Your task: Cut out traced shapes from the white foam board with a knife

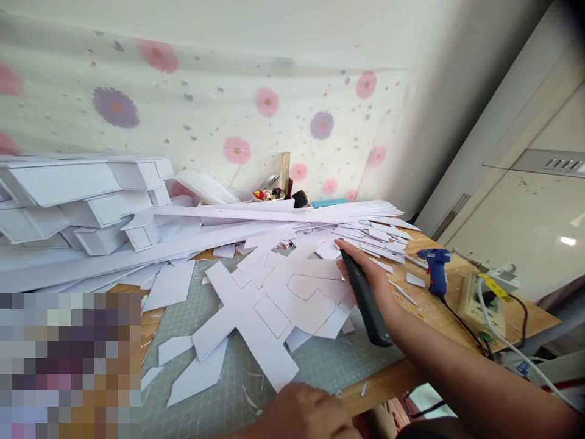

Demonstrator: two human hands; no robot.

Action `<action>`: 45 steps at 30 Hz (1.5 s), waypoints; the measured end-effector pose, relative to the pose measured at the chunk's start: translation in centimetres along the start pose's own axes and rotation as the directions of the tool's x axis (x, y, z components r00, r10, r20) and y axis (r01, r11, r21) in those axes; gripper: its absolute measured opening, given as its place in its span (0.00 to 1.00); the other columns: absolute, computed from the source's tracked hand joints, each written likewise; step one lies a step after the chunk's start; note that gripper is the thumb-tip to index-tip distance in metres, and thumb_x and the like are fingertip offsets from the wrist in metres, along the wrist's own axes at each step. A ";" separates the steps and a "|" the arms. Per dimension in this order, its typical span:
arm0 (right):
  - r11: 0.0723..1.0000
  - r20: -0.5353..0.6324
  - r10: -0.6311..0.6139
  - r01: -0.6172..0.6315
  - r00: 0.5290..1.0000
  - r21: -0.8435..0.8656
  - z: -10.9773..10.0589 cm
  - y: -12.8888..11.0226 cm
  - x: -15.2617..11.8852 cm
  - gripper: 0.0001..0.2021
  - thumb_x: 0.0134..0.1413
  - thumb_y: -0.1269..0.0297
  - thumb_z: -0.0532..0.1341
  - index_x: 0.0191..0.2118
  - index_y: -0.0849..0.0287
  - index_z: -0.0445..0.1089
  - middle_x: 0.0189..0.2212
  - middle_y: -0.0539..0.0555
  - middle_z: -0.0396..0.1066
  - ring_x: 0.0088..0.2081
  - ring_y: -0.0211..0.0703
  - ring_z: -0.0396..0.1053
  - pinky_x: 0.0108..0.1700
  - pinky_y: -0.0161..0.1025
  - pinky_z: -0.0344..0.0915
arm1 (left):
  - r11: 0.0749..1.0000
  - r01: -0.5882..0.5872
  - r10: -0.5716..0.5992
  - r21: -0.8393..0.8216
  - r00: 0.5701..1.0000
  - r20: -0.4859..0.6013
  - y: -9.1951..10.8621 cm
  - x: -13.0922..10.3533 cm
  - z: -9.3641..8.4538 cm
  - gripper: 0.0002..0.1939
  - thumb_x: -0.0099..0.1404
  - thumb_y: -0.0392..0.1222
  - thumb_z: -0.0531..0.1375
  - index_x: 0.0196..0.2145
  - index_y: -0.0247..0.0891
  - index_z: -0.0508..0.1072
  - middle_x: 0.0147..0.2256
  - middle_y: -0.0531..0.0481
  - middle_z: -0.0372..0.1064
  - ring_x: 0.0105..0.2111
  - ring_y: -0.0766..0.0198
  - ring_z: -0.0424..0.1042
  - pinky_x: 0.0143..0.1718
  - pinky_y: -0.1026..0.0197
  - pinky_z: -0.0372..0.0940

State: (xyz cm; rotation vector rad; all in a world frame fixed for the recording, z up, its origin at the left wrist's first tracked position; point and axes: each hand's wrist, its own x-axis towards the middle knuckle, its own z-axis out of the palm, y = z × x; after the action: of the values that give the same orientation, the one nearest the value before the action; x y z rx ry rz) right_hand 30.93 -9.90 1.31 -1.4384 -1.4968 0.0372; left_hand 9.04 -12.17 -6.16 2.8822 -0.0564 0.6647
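My right hand [372, 274] is closed around a black smartphone [365, 302], seen nearly edge-on and tilted above the right side of the cutting mat. At the near edge of the mat, my left hand [308, 414] is curled with the knuckles up; whatever its fingers hold, if anything, is hidden. Between and beyond the hands lie white foam board pieces [269, 305], loosely overlapping, some with drawn outlines. Several smaller cut pieces [196, 372] rest on the green-grey cutting mat [183, 323] to the left.
A white folded board model [82, 195] stands at the back left. Long board strips [274, 216] and offcuts [375, 235] cover the back. On the right are a blue glue gun [436, 268] and a power strip [479, 305] with cables. A small container [272, 195] of tools stands by the wall.
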 end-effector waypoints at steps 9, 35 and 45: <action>0.982 -0.345 -0.189 0.180 0.919 -0.056 -0.3 -1.7 0.5 0.21 0.60 0.71 0.58 0.58 0.50 0.65 0.52 0.52 0.70 0.51 0.45 0.70 0.56 0.45 0.66 | 0.962 0.214 -0.239 -0.167 0.960 -0.146 -0.6 1.3 -4.3 0.35 0.64 0.62 0.55 0.61 0.38 0.57 0.53 0.37 0.66 0.51 0.49 0.67 0.52 0.51 0.62; 0.884 0.168 -0.359 0.392 0.918 -0.256 3.3 0.6 -0.9 0.18 0.60 0.71 0.56 0.55 0.56 0.67 0.30 0.54 0.63 0.31 0.43 0.64 0.31 0.38 0.62 | -0.010 0.097 -0.994 -0.995 0.105 0.020 -8.7 1.9 -10.6 0.11 0.38 0.36 0.67 0.25 0.36 0.75 0.25 0.51 0.74 0.27 0.62 0.68 0.28 0.63 0.61; 0.991 0.184 -0.085 0.103 0.979 -0.086 3.1 0.4 -0.3 0.16 0.60 0.66 0.54 0.52 0.64 0.67 0.35 0.58 0.69 0.39 0.47 0.66 0.43 0.45 0.63 | 0.034 0.089 -0.998 -0.995 0.051 -0.030 -9.0 1.2 -10.5 0.10 0.36 0.33 0.66 0.15 0.37 0.67 0.17 0.56 0.65 0.22 0.68 0.62 0.24 0.65 0.54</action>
State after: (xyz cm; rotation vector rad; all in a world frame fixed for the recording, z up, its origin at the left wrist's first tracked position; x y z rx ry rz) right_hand 29.16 -8.14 -0.63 -1.4695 -1.7332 0.0388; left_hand 6.26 -1.33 2.07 0.8811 0.9400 1.1980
